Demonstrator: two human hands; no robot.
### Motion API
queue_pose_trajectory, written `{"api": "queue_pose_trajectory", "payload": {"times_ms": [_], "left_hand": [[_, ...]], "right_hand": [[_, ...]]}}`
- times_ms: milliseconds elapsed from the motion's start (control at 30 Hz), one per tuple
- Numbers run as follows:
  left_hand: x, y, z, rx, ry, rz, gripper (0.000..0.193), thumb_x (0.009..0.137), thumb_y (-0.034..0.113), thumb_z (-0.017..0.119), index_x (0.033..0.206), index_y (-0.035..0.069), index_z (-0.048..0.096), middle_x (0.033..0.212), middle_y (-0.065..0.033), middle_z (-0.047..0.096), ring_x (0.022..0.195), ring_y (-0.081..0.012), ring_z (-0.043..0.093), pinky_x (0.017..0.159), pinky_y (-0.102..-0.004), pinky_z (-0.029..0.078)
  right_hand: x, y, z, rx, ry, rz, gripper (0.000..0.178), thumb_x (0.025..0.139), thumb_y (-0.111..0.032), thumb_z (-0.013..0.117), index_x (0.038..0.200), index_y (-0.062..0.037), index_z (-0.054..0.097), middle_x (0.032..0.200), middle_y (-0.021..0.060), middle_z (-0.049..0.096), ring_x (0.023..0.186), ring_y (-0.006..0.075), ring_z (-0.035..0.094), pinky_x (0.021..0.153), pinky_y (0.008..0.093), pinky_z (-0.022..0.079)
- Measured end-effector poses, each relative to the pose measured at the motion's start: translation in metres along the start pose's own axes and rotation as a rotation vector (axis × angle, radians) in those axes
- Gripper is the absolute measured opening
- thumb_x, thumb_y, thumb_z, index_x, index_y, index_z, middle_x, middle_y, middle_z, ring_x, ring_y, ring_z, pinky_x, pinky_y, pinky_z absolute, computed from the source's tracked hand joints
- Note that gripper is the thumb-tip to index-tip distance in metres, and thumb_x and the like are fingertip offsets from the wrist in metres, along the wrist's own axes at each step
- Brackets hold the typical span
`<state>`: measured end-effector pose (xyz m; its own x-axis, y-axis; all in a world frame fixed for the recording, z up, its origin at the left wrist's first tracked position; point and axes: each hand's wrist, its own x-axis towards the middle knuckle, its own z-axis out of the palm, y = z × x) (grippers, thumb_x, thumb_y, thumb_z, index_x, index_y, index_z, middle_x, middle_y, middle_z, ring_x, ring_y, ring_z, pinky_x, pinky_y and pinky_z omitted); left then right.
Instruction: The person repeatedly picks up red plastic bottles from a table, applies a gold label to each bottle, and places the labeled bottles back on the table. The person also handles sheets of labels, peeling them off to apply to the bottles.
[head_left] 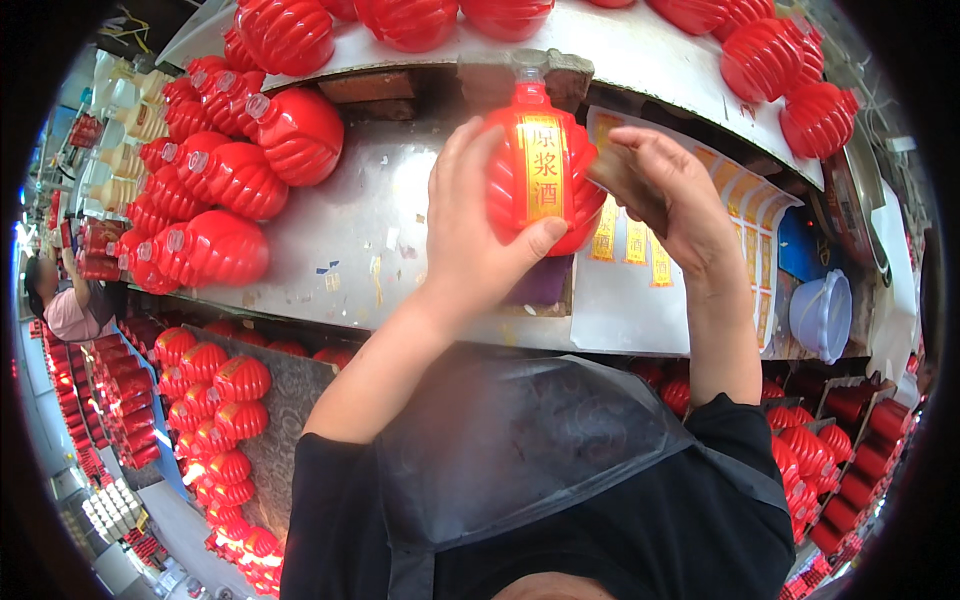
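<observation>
A ribbed red bottle (pixel 510 180) with a clear neck lies in front of me, neck pointing away. A yellow-and-red label strip (pixel 543 175) runs down its middle. My left hand (pixel 470 220) lies along the bottle's left side, its fingers long and slightly blurred, the thumb pressed on the label's lower end. Right of the bottle, my right hand (pixel 670 185) is curled around a flat brownish piece (pixel 630 188), its edge close to the bottle's side. Motion blur hides what that piece is. Under the bottle a purple cloth (pixel 540 283) shows.
Sheets of yellow labels (pixel 635 245) lie right of the bottle, beside a pale blue bucket (pixel 821 315). Red bottles (pixel 235 180) crowd the metal bench's left side; more (pixel 765 60) stand on the white ledge ahead. A brick (pixel 367 87) sits under the ledge. Another person (pixel 75 300) is far left.
</observation>
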<state>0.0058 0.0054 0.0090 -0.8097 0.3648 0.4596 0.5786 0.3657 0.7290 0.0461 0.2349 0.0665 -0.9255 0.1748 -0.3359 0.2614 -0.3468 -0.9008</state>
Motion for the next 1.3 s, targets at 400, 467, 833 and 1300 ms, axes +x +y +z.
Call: {"api": "queue_pose_trajectory", "payload": {"times_ms": [400,467,833,1300], "left_hand": [[-0.002,-0.013,-0.003,-0.121,0.016,0.021,0.069,0.101,0.047,0.059,0.150,0.000,0.045,0.157,-0.0233,0.042,0.144,-0.0419,0.039,0.121,-0.0501,0.029],[-0.002,-0.015,-0.003,-0.182,0.035,0.022,0.055,0.106,0.035,0.053,0.147,-0.001,0.049,0.156,-0.0223,0.045,0.144,-0.0400,0.041,0.121,-0.0481,0.030],[0.014,-0.016,-0.007,-0.507,0.007,-0.222,0.057,0.098,0.027,0.062,0.147,-0.001,0.050,0.150,-0.0204,0.051,0.140,-0.0315,0.049,0.116,-0.0415,0.039],[0.061,-0.017,-0.019,-0.455,-0.279,-0.317,0.090,0.080,0.034,0.081,0.152,0.003,0.037,0.145,-0.0266,0.054,0.137,-0.0375,0.055,0.112,-0.0434,0.045]], "right_hand": [[0.012,-0.014,0.032,-1.134,-0.168,-1.352,0.026,0.080,0.002,0.076,0.105,-0.0049,0.074,0.097,0.0110,0.076,0.087,0.0278,0.075,0.075,0.0368,0.061],[-0.013,0.006,0.026,-1.188,-0.275,-1.433,0.021,0.074,0.001,0.078,0.093,-0.0071,0.076,0.094,0.0091,0.077,0.089,0.0254,0.076,0.074,0.0367,0.061],[-0.023,0.006,0.029,-1.004,-0.226,-0.942,0.037,0.087,0.003,0.072,0.123,-0.0013,0.064,0.103,0.0172,0.072,0.091,0.0333,0.073,0.080,0.0389,0.058],[0.059,-0.041,0.044,-1.160,-0.339,-1.039,0.022,0.094,-0.005,0.069,0.115,0.0003,0.068,0.101,0.0173,0.074,0.091,0.0314,0.075,0.082,0.0359,0.060]]}}
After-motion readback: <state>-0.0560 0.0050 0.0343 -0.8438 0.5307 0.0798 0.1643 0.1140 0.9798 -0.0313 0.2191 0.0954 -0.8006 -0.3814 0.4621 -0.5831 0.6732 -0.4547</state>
